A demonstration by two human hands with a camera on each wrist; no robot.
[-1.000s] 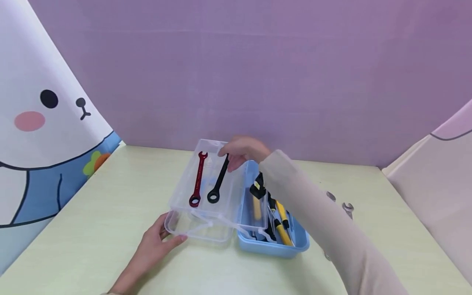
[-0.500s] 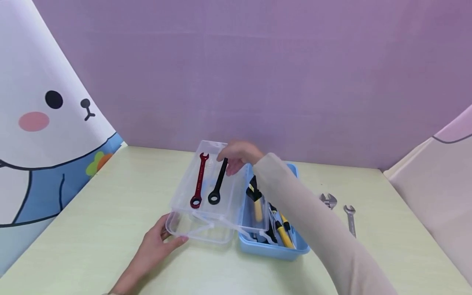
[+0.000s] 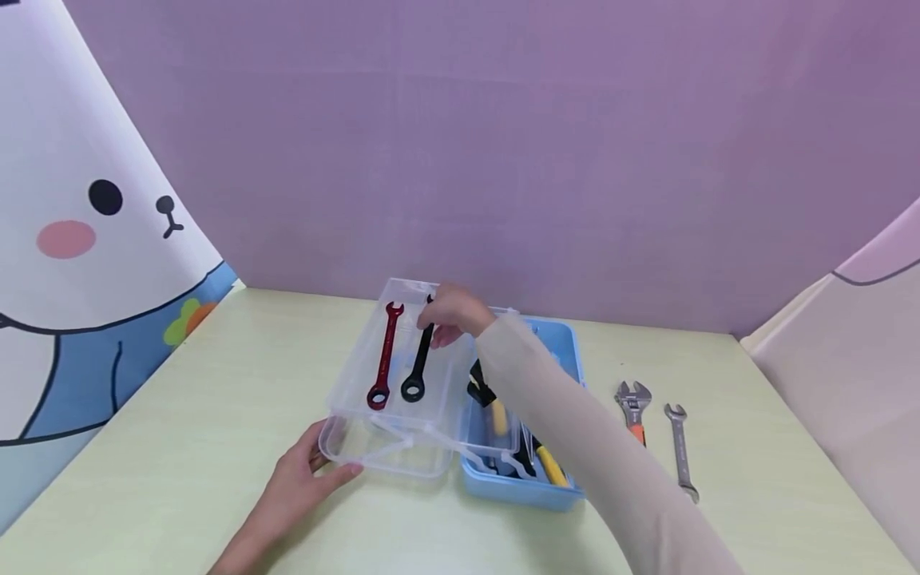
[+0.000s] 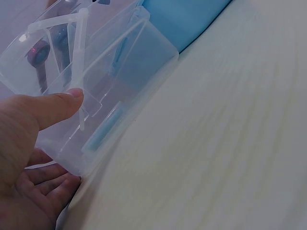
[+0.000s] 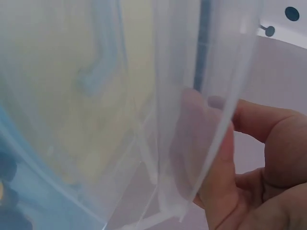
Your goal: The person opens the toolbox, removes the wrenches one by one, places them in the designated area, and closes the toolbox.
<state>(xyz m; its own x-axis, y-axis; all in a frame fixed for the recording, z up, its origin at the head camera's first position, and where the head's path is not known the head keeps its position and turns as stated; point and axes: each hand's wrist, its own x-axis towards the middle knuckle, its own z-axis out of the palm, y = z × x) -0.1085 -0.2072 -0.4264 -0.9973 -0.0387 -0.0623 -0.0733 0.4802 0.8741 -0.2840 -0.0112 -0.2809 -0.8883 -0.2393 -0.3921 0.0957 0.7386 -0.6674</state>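
My right hand pinches a black ratchet wrench near its upper end. That wrench is over the clear raised tray of a toolbox, ring end toward me. Left of it in the same tray lies a red ratchet wrench. At the near left corner, my left hand holds the clear lower part of the toolbox, thumb over the rim and fingers around the outside, as the left wrist view also shows. In the right wrist view, clear plastic partly covers the right fingertips.
A blue toolbox base stands at the right, joined by plastic hinge arms. Yellow-and-black handled tools lie in it, partly behind the right sleeve. An adjustable wrench and a silver combination wrench lie on the table. A purple cloth hangs behind.
My right hand has shifted slightly left and down, and the black wrench's upper tip now shows beyond the fingers. The sleeve has uncovered more of the wrenches at right. The left hand keeps its hold.
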